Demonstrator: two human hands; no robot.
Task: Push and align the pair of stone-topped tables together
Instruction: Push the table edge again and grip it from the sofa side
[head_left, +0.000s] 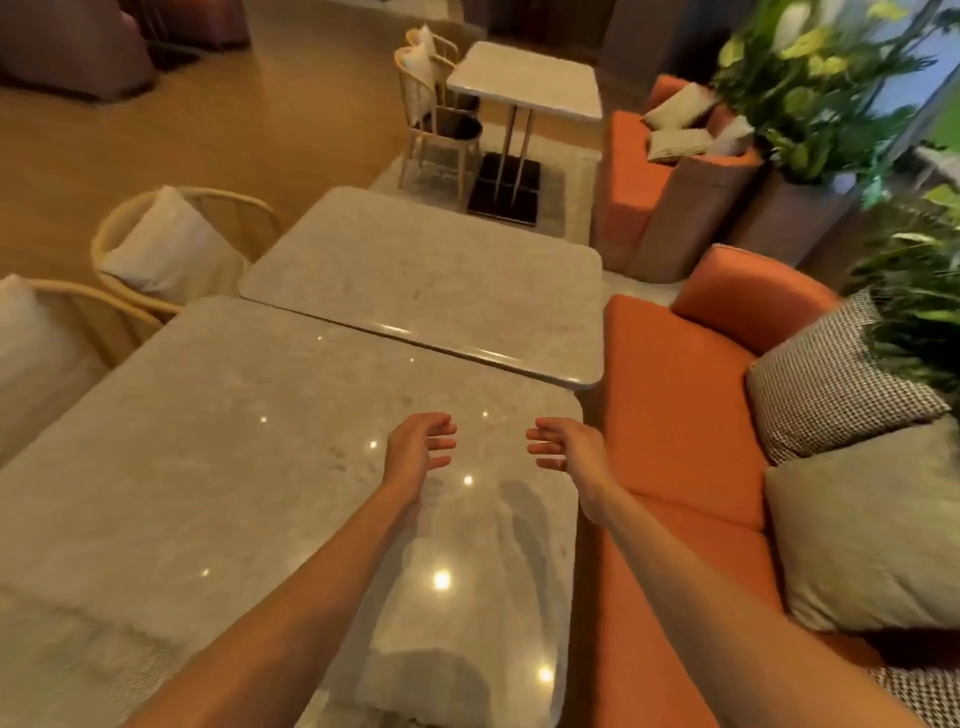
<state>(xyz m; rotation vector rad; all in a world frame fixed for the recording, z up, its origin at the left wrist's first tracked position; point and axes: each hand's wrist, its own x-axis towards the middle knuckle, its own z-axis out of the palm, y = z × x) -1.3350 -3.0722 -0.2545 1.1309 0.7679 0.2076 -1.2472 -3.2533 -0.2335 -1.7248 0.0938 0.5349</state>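
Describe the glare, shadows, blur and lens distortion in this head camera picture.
Head view: warm indoor light; small bright ceiling-light glints speckle the near table, with soft arm shadows below the open left hand and right hand; the far table is matte apart from an edge highlight; plants at right smear with blur; the wide-angle lens bends table edges and the orange sofa.

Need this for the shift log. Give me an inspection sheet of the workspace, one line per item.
Surface: wood floor, pale rug under the tables.
Job's things: near table and far table meet edge to edge; far table juts toward the sofa.
Clutter: nothing seen on either top.
Hands: left hand and right hand open, fingers spread, above the near table, holding nothing.
Cables: nothing seen.
Surroundings: cushioned chairs left, plants right, third table beyond.
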